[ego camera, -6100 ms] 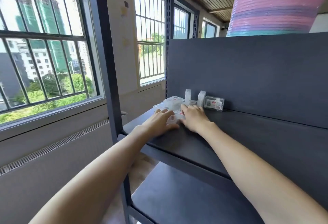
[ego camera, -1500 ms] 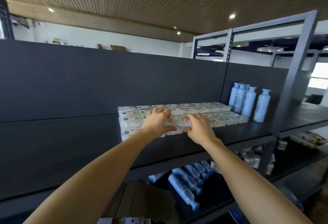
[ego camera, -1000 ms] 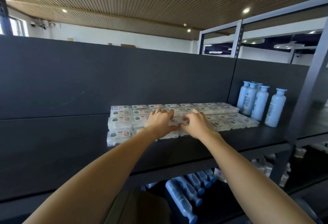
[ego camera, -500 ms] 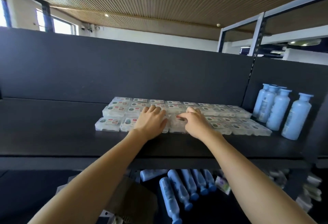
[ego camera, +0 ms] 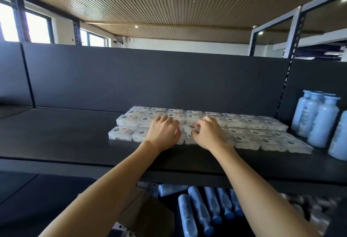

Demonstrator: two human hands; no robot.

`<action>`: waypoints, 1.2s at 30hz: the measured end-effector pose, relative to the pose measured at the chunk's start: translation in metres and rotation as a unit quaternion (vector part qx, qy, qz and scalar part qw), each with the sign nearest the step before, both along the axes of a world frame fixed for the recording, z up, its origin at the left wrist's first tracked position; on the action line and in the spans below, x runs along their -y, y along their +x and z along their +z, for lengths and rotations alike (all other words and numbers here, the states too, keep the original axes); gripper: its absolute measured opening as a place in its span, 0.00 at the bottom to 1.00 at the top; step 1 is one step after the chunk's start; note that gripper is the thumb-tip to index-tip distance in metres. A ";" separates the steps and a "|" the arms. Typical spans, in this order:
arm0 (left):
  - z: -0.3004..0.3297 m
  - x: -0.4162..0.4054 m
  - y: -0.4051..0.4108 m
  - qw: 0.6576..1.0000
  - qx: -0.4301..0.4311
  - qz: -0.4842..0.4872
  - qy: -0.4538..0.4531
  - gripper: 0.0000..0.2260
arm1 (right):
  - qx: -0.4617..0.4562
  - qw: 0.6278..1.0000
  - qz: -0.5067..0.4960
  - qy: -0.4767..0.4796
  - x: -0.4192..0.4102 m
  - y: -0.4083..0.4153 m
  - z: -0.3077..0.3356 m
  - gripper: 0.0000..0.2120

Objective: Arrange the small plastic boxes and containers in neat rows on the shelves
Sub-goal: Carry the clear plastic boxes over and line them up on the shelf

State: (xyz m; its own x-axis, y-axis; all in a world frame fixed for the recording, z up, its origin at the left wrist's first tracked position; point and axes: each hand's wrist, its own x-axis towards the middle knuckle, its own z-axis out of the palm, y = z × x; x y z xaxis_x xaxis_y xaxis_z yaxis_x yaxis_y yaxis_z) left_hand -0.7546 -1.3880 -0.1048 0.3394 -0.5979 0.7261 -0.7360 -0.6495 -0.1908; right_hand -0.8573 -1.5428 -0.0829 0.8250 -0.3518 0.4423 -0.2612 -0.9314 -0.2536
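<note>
Several small clear plastic boxes (ego camera: pixel 249 124) with printed labels lie flat in rows on the dark shelf (ego camera: pixel 65 135), right of its middle. My left hand (ego camera: pixel 163 133) rests palm down on the boxes at the front left of the block, fingers relaxed. My right hand (ego camera: pixel 208 135) is beside it, with its thumb and curled fingers pinching one small box (ego camera: pixel 189 126) that sits between the two hands. Both hands hide the boxes under them.
Pale blue bottles (ego camera: pixel 319 122) stand upright at the shelf's right end by the grey upright (ego camera: pixel 294 35). More blue bottles (ego camera: pixel 199 210) lie on the lower shelf beside a cardboard box (ego camera: pixel 148 214). A dark back panel (ego camera: pixel 150 78) closes the rear.
Six seconds ago my hands were on a few boxes at the window end. Over the last second they stayed on this block while the view swung, and my right fingers curled onto one box.
</note>
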 end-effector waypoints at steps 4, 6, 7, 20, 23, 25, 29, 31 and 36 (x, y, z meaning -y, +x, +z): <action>0.000 0.001 0.003 1.000 -0.016 0.005 0.011 0.11 | -0.022 0.998 -0.028 -0.043 -0.004 0.010 0.001 0.22; 0.000 0.001 0.004 1.000 -0.023 0.006 0.015 0.12 | -0.035 0.996 -0.042 -0.070 -0.008 0.016 0.000 0.23; -0.001 0.001 0.004 0.999 -0.028 0.006 0.015 0.12 | -0.038 0.995 -0.048 -0.076 -0.010 0.019 0.000 0.23; -0.003 0.002 0.009 0.998 -0.052 -0.021 0.004 0.13 | -0.059 0.987 -0.113 -0.094 -0.022 0.028 0.007 0.25; -0.004 0.002 0.009 0.998 -0.056 -0.035 0.008 0.14 | -0.064 0.984 -0.133 -0.097 -0.022 0.027 0.011 0.25; -0.003 0.002 0.009 0.997 -0.063 -0.036 0.008 0.14 | -0.059 0.986 -0.122 -0.095 -0.019 0.027 0.009 0.24; -0.004 0.004 0.009 0.999 -0.044 -0.004 0.016 0.17 | -0.044 0.990 -0.093 -0.094 -0.011 0.023 0.003 0.22; -0.002 0.004 0.007 0.998 -0.044 0.034 0.014 0.17 | -0.043 0.991 -0.090 -0.085 -0.008 0.023 0.003 0.21; -0.001 0.003 0.002 0.995 -0.079 0.062 0.017 0.19 | -0.043 0.991 -0.095 -0.082 -0.009 0.026 0.006 0.22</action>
